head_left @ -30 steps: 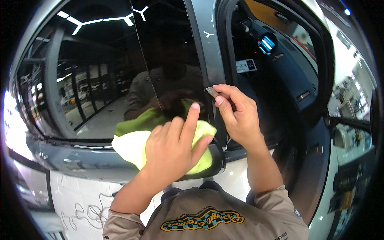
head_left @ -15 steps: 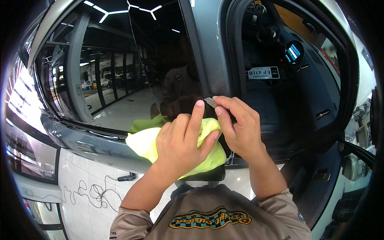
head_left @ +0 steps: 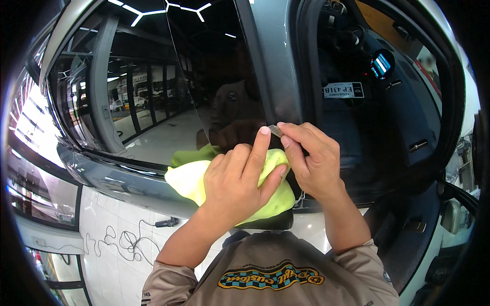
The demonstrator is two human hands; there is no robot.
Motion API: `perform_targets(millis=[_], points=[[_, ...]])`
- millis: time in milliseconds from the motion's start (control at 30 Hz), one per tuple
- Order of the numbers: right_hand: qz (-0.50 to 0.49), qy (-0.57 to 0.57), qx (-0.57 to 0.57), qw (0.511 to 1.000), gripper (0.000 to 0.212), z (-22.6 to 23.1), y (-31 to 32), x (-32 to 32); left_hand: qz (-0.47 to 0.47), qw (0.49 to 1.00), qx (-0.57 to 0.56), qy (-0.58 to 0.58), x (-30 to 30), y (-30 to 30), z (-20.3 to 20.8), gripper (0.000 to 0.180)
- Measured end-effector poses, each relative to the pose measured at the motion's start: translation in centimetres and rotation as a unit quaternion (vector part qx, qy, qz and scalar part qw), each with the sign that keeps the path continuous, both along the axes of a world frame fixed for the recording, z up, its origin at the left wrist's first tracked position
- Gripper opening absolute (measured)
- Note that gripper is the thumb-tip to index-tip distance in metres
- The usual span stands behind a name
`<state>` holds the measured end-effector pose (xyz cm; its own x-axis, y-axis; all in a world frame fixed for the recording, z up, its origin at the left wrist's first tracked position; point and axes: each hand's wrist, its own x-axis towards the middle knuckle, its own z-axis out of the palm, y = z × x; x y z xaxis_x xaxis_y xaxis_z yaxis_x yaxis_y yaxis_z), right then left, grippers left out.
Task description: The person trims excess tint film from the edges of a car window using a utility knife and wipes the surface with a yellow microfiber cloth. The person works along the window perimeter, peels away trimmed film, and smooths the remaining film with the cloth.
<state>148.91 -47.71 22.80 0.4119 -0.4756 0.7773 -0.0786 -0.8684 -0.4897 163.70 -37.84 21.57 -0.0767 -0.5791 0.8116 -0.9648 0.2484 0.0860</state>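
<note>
A small, thin grey blade [head_left: 275, 131] is pinched between the thumb and forefinger of my right hand [head_left: 317, 162]. Its tip lies by the rear edge strip of the car's dark side glass [head_left: 219, 66], next to the blue-grey pillar [head_left: 273, 56]. My left hand [head_left: 236, 173] holds a bright yellow-green microfibre cloth [head_left: 188, 179] bunched under the palm against the lower glass. Its forefinger stretches up, with the fingertip beside the blade's end; whether they touch I cannot tell. The cloth hangs over the sill, and its middle is hidden by my hand.
Right of the pillar is the dark car interior, with a white plate [head_left: 343, 91] and a lit round screen [head_left: 381, 65]. On the tiled floor [head_left: 102, 219] at the lower left lie a looped black cable [head_left: 131, 239] and a dark handheld tool [head_left: 167, 223].
The whole view has shifted slightly, so car and hands appear a little farther right. Both hands keep their hold on the cloth and blade at the glass edge.
</note>
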Motion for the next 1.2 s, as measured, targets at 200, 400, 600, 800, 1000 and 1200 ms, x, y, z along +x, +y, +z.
perform_targets(millis=[200, 400, 600, 800, 1000, 1200], points=[[0.039, -0.015, 0.011, 0.999, 0.027, -0.6, -0.5, -0.2, -0.002, 1.000, -0.001, 0.003, 0.2, 0.1, -0.6, 0.069], [0.087, -0.037, 0.008, 0.995, 0.025, -0.8, -0.8, -0.5, -0.037, 0.999, -0.014, 0.015, 0.2, 0.2, -1.1, 0.072], [-0.004, -0.046, 0.118, 0.992, 0.022, 0.1, 0.7, 0.2, -0.086, 0.991, -0.008, 0.100, 1.1, 0.4, -1.4, 0.073], [-0.078, -0.019, 0.060, 0.995, 0.022, 1.1, 2.0, 2.4, -0.089, 0.987, -0.006, 0.132, 1.7, 1.7, -2.4, 0.066], [-0.078, -0.029, 0.088, 0.993, 0.014, 1.1, 2.5, 3.4, -0.141, 0.975, 0.033, 0.169, 2.9, 2.8, -3.1, 0.065], [0.218, -0.255, 0.356, 0.872, 0.006, 1.7, 2.7, -1.0, -0.200, 0.960, 0.072, 0.181, 5.2, 4.1, -3.4, 0.062]])
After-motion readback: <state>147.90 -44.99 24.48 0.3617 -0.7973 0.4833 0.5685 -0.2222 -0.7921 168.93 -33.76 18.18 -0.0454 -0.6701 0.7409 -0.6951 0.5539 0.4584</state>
